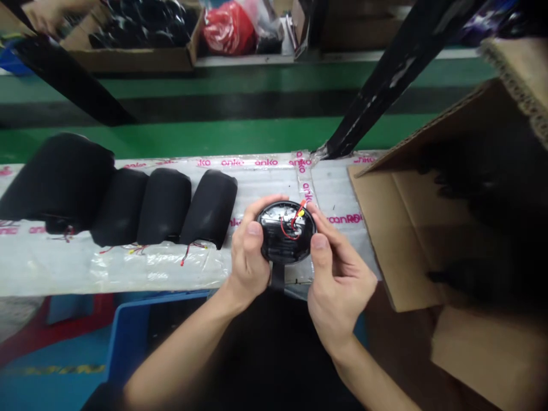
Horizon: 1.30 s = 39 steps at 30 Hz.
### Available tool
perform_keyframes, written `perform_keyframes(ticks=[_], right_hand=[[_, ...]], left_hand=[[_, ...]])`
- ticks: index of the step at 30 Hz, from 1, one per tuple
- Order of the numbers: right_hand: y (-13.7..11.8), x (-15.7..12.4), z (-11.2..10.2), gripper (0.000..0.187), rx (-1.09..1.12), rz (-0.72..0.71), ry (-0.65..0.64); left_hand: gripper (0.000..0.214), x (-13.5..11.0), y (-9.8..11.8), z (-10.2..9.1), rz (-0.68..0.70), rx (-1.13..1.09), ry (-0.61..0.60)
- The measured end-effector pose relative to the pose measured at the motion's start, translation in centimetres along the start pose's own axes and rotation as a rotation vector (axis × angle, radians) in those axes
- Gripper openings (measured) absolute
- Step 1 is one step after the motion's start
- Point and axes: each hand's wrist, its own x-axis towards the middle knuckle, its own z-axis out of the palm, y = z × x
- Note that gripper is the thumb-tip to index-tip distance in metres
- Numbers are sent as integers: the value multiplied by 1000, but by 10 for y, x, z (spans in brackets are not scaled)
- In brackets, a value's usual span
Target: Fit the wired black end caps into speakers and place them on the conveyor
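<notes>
Between my two hands is a round black plastic housing [285, 245], its open face turned up towards me. Thin red wires [290, 235] with a small red connector and a yellow bit lie across its inside. My left hand [249, 257] grips the left rim, thumb on the near side and fingers behind. On the right rim, my right hand [336, 274] is closed, its thumb near the edge and its fingers by the connector. A black strap [277, 277] hangs below the housing. To the left lies a black fabric-covered cylinder [209, 208] with wires at its near end.
More black cylinders [165, 205] line the bench [162, 274] further left. An open cardboard box [411, 228] with dark items stands at the right. A slanted black post [372, 85] rises behind. Below is a blue bin [113, 342]. Another person's hand [45, 17] shows at top left.
</notes>
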Motion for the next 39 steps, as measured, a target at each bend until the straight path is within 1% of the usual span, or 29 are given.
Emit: perform_keyframes(ticks=[4,5,6,8,11,13,15,18,20,22,27,29,31,33,35,37,39], right_hand=[[3,4,-3,23,88,80,-60],[3,5,-4,23,105,98,-70],[4,5,-5,23,113,113,-72],[4,4,-6,24,118,139,-61],[7,4,-7,25,135,171,-72],[11,6,-8,27,150,189,-109],[14,9,-10,33,144,199,-150],[18,12,-13,40,86,194,-227],[21,13,-15,40,38,168,-257],[24,13,-16,39,7,120,-261],[33,12,-17,33,-72,3,-238],[35,11,-16,35,-147,-87,-212],[35,9,-14,41,-252,-206,-190],[36,7,-11,48,-359,-313,-184],[36,6,-10,52,-426,-377,-200],[37,6,-12,52,-432,-381,-238],[37,11,-20,49,-389,-305,-310]], left_hand=[[47,20,2,-15,-54,-32,-225],[48,23,4,-16,-79,-47,-256],[49,25,7,-15,-108,-60,-265],[52,24,11,-14,-157,-75,-242],[51,20,15,-14,-201,-77,-222],[48,20,15,-18,-225,-84,-251],[46,23,13,-24,-245,-86,-295],[48,31,10,-30,-238,-78,-350],[53,35,8,-31,-246,-86,-388],[55,37,6,-29,-253,-100,-399],[55,33,7,-26,-256,-81,-313],[56,30,8,-27,-281,-78,-297],[57,28,7,-29,-308,-80,-295],[57,26,6,-31,-331,-78,-306],[58,26,5,-33,-344,-66,-336],[61,29,7,-34,-359,-25,-385],[64,36,14,-38,-380,51,-447]])
